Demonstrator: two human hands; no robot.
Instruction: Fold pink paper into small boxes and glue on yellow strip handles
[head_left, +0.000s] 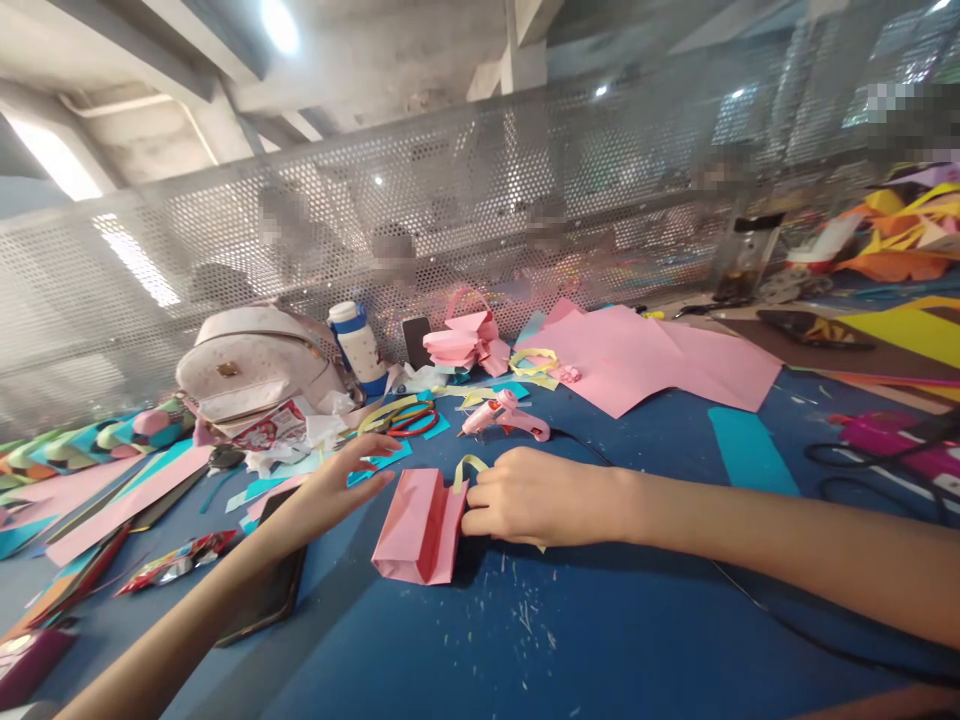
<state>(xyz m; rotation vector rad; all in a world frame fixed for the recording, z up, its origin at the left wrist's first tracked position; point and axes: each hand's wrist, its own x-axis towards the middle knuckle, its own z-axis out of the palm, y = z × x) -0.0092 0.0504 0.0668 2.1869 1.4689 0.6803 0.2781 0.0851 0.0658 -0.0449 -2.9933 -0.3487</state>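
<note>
A small pink paper bag (420, 525) lies on the blue table (570, 640) in front of me. My right hand (525, 495) is closed against the bag's right edge, pinching a yellow paper strip (466, 466) that curls up at the bag's top. My left hand (349, 485) hovers just left of the bag with its fingers stretched out and apart, holding nothing. A pink glue gun (504, 418) lies just behind the bag, its black cord trailing right.
Red-handled scissors (412, 420), pink sheets (645, 360), a teal strip (750, 450) and paper scraps litter the table. A white backpack (255, 365) and a bottle (358, 345) stand at the back left. A dark phone (266, 590) lies under my left forearm. A perforated metal screen runs behind.
</note>
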